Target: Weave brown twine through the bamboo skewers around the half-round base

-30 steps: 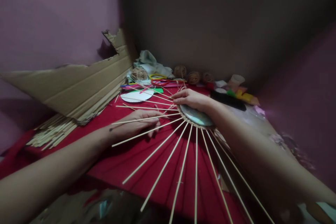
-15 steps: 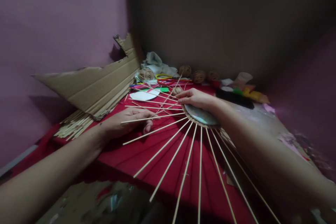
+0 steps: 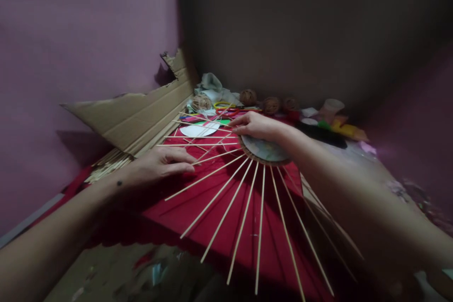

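Scanning from the left, I see torn cardboard [image 3: 134, 115] leaning by the red cloth's [image 3: 170, 217] left edge. My left hand [image 3: 155, 166] lies flat on the cloth, fingers loosely spread, fingertips touching a stick [image 3: 208, 175]. Sticks fan outward from a round disc [image 3: 264, 149]. My right hand [image 3: 255, 126] rests on the disc's far-left rim, fingers curled; whether it pinches anything I cannot tell.

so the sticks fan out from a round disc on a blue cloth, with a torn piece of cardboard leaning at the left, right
Not quite: the cloth is red, not blue, as the head view shows. The rest holds: the sticks fan out from the round disc, and the torn cardboard leans at the left.
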Motion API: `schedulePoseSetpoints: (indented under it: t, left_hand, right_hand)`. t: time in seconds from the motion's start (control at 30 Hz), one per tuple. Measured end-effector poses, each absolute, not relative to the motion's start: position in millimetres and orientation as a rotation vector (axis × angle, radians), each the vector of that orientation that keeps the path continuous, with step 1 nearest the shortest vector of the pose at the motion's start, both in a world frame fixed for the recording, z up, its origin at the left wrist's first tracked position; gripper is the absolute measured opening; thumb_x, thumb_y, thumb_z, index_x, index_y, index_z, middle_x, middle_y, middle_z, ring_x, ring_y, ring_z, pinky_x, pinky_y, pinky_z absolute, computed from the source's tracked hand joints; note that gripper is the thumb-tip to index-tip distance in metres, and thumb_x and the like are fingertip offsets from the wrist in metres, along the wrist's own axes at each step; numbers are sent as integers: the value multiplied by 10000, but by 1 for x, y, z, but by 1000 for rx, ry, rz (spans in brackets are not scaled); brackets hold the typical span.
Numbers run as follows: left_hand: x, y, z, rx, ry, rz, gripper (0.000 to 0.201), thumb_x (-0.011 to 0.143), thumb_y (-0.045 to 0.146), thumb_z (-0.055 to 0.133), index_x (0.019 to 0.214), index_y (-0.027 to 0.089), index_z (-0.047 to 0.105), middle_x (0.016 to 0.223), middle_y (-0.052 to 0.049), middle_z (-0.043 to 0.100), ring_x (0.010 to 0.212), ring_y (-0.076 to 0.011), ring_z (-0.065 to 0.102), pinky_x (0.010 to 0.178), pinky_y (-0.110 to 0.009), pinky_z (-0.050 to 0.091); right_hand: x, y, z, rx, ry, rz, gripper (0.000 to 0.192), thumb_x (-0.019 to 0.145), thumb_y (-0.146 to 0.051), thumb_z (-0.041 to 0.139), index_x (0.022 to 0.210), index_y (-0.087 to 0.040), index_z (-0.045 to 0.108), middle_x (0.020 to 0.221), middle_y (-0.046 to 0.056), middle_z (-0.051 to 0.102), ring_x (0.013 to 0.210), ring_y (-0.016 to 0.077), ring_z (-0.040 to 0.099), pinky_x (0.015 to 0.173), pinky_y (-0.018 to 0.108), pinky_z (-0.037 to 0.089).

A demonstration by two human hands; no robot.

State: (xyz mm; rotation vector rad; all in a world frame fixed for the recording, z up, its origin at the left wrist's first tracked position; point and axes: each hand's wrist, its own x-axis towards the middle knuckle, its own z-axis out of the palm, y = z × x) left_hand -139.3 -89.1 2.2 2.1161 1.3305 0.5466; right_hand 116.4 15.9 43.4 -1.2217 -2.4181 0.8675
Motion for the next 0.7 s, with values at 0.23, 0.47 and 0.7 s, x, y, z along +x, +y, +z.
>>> schedulePoseSetpoints:
  t: [0.23, 0.47, 0.7]
  left_hand:
    - [-154, -100, -15, 2124, 1404, 589, 285, 820, 436, 569, 925, 229, 734, 900, -44, 703, 810, -178, 613, 764, -265, 467]
    - [-154, -108, -33, 2474, 1551, 715, 334, 884, 445, 472, 939, 220, 713, 891, -50, 636, 795, -156, 585, 739, -251, 442]
    - [-144, -123, -41, 2532, 1675, 791, 312, 926, 334, 397, 1034, 177, 645, 1005, -84, 625, 844, -160, 601, 770, -258, 462]
  right_hand:
    - [119, 18, 22, -1344, -2335, 889, 306, 766, -217, 640, 1061, -185, 714, 879, 62, 721, 749, 183, 609, 725, 288, 453]
    - [121, 22, 20, -1351, -2342, 866, 339, 773, -216, 632, 1098, -143, 693, 1027, 122, 702, 889, 243, 627, 793, 324, 457]
    - [119, 26, 10, -1337, -2328, 849, 273, 755, -183, 627, 1007, -158, 728, 887, 73, 720, 802, 200, 626, 777, 302, 452]
